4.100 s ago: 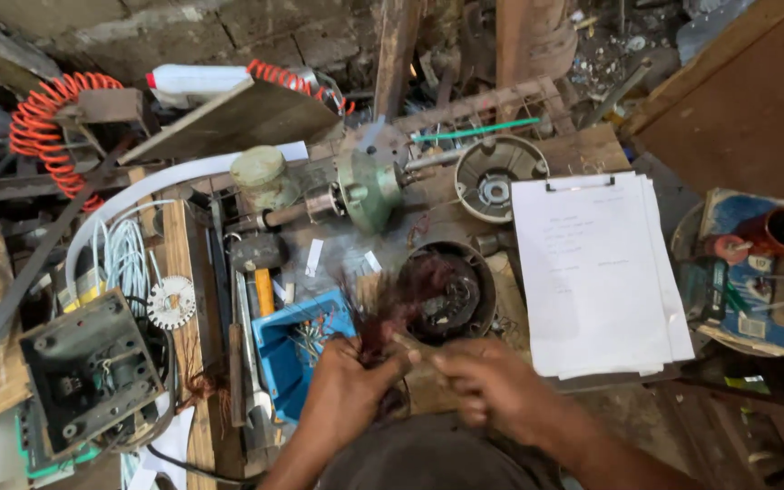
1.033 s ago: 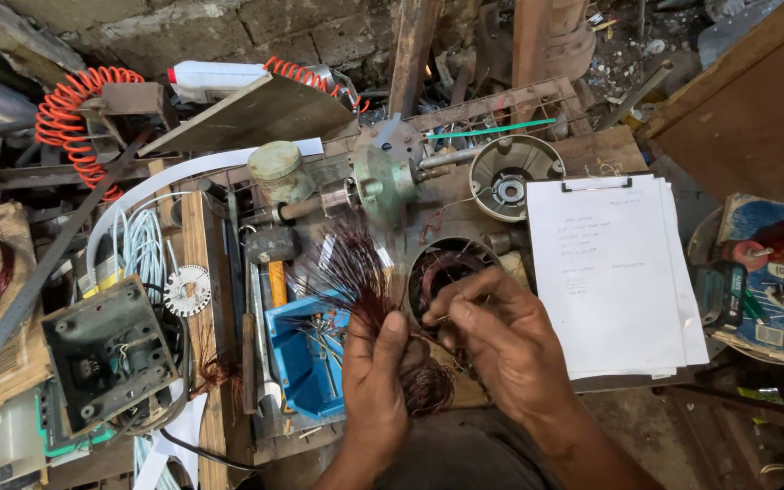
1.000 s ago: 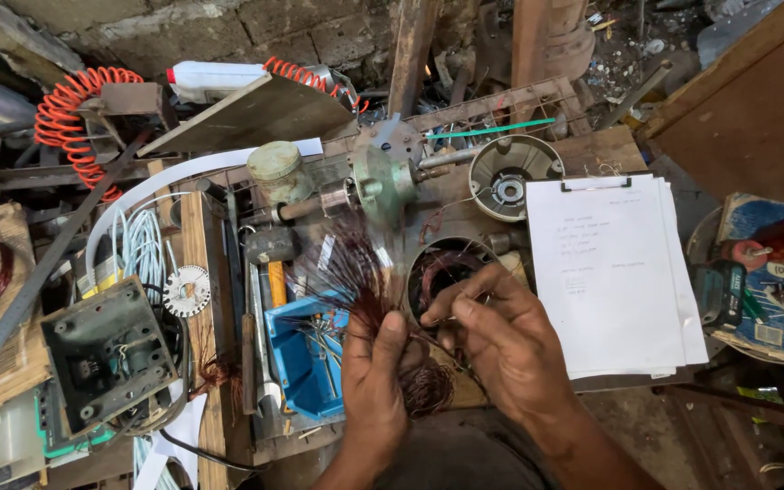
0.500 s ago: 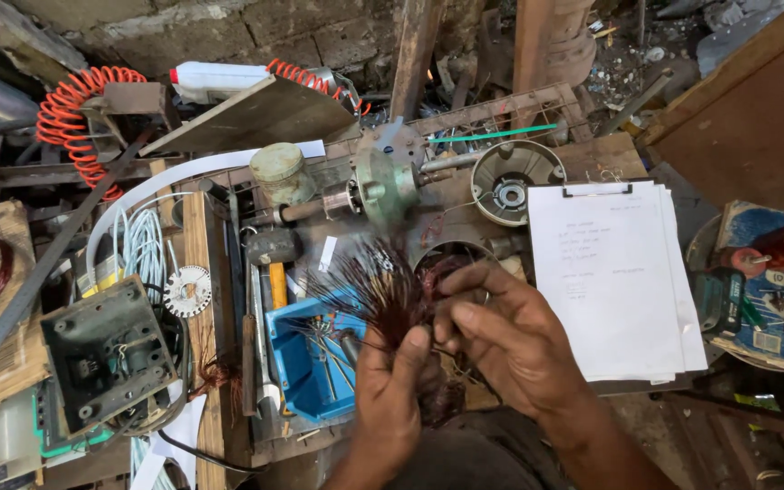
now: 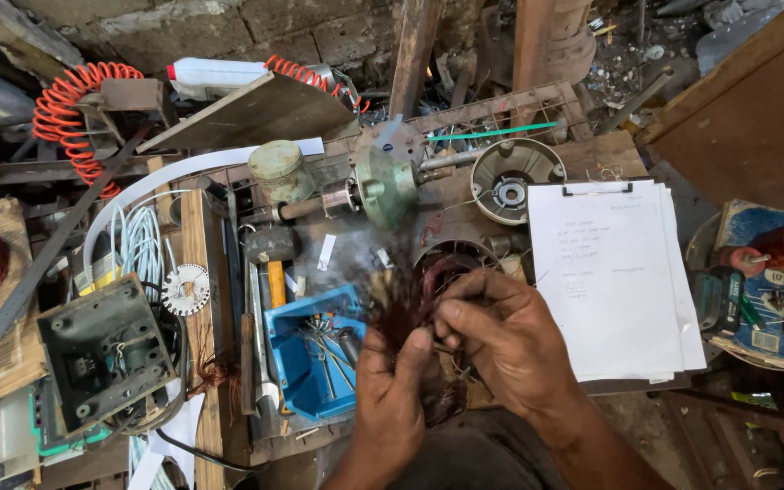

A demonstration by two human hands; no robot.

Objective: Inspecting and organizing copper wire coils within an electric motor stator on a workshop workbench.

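Copper wire bundle (image 5: 398, 304) blurred, pinched by both hands, left (image 5: 392, 399), right (image 5: 501, 336), lower strands hidden

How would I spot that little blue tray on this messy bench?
Start at the white clipboard on the right and look left, past the two hands pulling dark reddish wire. The blue tray sits there, holding loose metal bits; nothing beside it is bright blue.

My messy wood bench (image 5: 610, 154).
On it: blue tray (image 5: 306, 363) w/ screws, clipboard (image 5: 614, 277) w/ paper, round metal cap (image 5: 514, 177), green motor part (image 5: 383, 186), gray box (image 5: 106, 354).
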